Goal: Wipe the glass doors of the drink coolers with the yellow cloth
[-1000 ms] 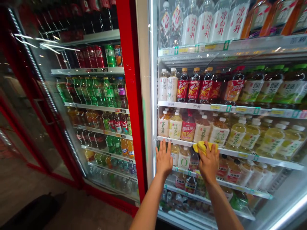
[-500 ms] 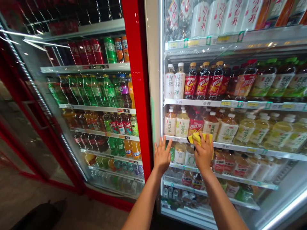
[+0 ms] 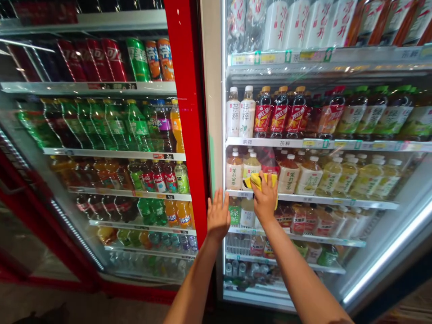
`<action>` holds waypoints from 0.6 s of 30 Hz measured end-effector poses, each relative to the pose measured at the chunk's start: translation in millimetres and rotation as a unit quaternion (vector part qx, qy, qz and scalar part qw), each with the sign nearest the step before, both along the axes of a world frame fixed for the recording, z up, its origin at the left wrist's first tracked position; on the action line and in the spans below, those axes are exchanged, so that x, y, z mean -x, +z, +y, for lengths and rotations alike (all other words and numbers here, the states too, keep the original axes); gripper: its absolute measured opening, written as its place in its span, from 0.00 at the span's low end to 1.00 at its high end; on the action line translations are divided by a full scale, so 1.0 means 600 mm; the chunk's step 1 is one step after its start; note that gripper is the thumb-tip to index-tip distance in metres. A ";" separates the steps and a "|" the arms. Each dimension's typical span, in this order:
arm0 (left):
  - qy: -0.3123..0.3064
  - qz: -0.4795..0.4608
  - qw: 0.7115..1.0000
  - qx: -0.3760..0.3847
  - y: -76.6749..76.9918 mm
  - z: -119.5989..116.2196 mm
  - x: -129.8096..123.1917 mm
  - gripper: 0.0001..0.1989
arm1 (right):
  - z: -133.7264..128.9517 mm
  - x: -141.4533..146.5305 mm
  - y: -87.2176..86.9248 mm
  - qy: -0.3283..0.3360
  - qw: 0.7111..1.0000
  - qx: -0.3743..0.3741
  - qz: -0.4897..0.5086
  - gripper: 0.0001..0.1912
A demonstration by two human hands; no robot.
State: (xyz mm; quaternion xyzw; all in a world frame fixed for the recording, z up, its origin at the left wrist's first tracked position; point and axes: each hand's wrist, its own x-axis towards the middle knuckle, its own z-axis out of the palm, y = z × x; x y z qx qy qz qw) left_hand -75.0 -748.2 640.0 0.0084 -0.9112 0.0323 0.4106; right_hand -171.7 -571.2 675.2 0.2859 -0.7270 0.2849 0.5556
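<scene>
My right hand (image 3: 265,201) presses a yellow cloth (image 3: 259,180) with a dark edge against the glass door (image 3: 313,177) of the right-hand fridge. Part of the cloth is hidden under the palm and fingers. Lower and to the left, my left hand (image 3: 218,216) lies flat with fingers stretched, at the pale door frame (image 3: 212,112) and the left edge of the glass. Nothing is in it. Behind the cloth, inside the fridge, stand bottled teas, among them a pale-labelled bottle (image 3: 234,171).
A second fridge with a red frame (image 3: 189,90) stands at left, holding cans and bottles such as a green can (image 3: 137,58). Shelves in the right fridge carry red-labelled bottles (image 3: 262,112) and green-labelled bottles (image 3: 353,110). A bright light strip (image 3: 388,256) runs down the right side.
My right hand has slid the cloth left and slightly up across the glass, nearer my left hand. The left hand stays at the door edge, its fingers closer together. The view has shifted a little.
</scene>
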 end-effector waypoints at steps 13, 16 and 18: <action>-0.050 -0.078 0.996 -0.006 0.023 -0.032 -0.030 0.37 | -0.052 0.012 0.050 0.066 0.996 -0.045 0.037 0.16; -0.060 -0.073 0.995 -0.009 0.019 -0.037 -0.034 0.38 | -0.082 0.007 0.059 0.086 0.991 -0.078 0.066 0.15; -0.063 -0.064 0.996 -0.015 0.010 -0.041 -0.037 0.38 | -0.085 -0.002 0.036 0.104 0.982 -0.118 0.105 0.13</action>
